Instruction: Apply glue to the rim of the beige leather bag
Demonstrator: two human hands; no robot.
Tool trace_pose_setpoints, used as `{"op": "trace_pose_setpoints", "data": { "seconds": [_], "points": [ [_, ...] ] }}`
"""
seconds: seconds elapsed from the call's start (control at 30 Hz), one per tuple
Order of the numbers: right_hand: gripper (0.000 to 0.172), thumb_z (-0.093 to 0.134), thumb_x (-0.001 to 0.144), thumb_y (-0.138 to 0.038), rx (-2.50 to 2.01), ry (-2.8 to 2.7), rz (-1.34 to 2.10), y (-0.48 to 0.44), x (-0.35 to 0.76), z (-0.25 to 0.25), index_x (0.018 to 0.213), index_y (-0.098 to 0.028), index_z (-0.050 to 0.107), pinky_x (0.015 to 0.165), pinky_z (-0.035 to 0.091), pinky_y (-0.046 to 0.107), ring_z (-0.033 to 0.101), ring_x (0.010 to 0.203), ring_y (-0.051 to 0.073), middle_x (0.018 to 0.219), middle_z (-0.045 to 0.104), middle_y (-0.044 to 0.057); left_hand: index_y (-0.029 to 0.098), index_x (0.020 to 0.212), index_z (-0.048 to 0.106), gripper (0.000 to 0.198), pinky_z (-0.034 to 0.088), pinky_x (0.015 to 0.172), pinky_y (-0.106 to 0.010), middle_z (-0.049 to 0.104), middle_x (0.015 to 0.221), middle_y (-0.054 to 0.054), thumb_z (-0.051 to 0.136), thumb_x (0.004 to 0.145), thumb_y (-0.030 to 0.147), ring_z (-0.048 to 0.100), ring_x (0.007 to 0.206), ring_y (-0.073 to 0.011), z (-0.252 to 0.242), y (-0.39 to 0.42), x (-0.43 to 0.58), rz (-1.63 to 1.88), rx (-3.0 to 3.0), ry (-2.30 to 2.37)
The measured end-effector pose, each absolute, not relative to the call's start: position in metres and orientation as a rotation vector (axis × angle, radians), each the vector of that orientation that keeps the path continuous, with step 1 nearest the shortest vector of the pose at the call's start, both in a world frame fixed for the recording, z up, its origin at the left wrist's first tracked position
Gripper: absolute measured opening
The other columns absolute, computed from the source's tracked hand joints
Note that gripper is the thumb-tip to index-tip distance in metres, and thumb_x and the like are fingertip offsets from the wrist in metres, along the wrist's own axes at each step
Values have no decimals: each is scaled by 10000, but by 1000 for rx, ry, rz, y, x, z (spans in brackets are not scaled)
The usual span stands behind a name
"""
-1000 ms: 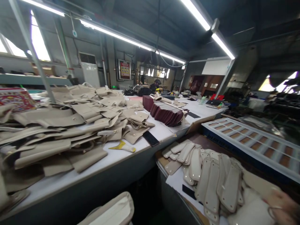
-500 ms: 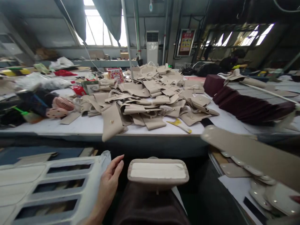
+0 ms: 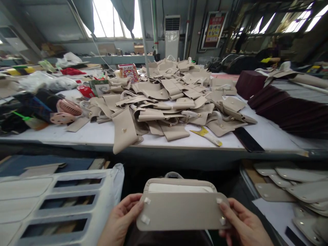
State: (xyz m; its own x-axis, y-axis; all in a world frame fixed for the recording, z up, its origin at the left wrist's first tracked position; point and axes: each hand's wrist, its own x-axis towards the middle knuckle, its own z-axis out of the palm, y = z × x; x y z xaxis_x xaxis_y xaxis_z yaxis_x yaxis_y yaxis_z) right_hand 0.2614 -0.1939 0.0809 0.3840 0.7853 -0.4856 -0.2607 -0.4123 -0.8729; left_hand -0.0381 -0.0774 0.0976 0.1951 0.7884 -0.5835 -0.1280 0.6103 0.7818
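A beige bag base panel (image 3: 183,212) with rounded corners and small studs near its corners is held level between both hands. My left hand (image 3: 121,215) pinches its left end; my right hand (image 3: 243,218) grips its right end, thumb beside the studs. Directly behind it stands a beige bag body (image 3: 180,181), with a white surface inside its raised rim, partly covered by the panel. Below, dark cloth shows over my lap.
A pile of beige bag pieces (image 3: 159,99) covers the middle of the white table (image 3: 164,145). More studded panels (image 3: 304,184) lie at right. A white plastic crate (image 3: 87,194) stands at left. Dark red folded pieces (image 3: 289,109) are stacked at back right; a person works beyond.
The panel has come from the right to in front of the bag body. My left hand, free before, has taken hold of its left end; my right hand has come into view.
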Motion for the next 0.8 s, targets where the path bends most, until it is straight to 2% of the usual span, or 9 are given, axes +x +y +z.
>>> {"op": "trace_pose_setpoints", "data": {
  "seconds": [0.1,0.2,0.27,0.43,0.6,0.8],
  "points": [
    [597,727,654,-745,-1778,-443,1115,-182,270,77,790,-169,647,336,313,180,479,441,91,606,537,-27,158,766,661,445,433,562,-206,654,703,-8,855,640,538,554,622,-133,99,-62,-29,686,782,1232],
    [632,699,634,-785,-1882,-464,1045,-174,273,72,751,-164,671,358,252,171,394,432,65,552,483,-38,151,707,630,477,296,473,-184,525,560,40,799,687,597,394,502,-79,93,-49,-27,667,968,1312],
    [632,685,639,-790,-1898,-492,1024,-171,273,69,718,-163,671,372,226,174,352,437,60,532,454,-40,152,707,622,491,262,464,-184,488,546,48,769,708,621,360,500,-77,89,-42,-28,641,1043,1344],
    [582,702,658,-746,-1916,-509,980,-165,274,64,622,-171,621,406,230,198,317,464,72,512,403,-45,163,681,601,481,353,512,-201,556,637,11,779,688,610,447,591,-119,84,-30,-28,590,1062,1344],
    [564,703,670,-732,-1938,-420,987,-161,274,63,612,-185,578,411,163,206,264,440,69,472,340,-63,169,661,595,494,348,497,-206,558,632,10,789,655,624,438,577,-121,77,-22,-27,551,992,1366],
    [635,735,551,-795,-1944,-332,1076,-162,276,61,588,-180,582,402,185,207,284,429,64,476,374,-54,161,657,595,490,338,531,-198,543,625,15,790,667,610,416,604,-112,76,-19,-29,534,1015,1372]
  ]
}}
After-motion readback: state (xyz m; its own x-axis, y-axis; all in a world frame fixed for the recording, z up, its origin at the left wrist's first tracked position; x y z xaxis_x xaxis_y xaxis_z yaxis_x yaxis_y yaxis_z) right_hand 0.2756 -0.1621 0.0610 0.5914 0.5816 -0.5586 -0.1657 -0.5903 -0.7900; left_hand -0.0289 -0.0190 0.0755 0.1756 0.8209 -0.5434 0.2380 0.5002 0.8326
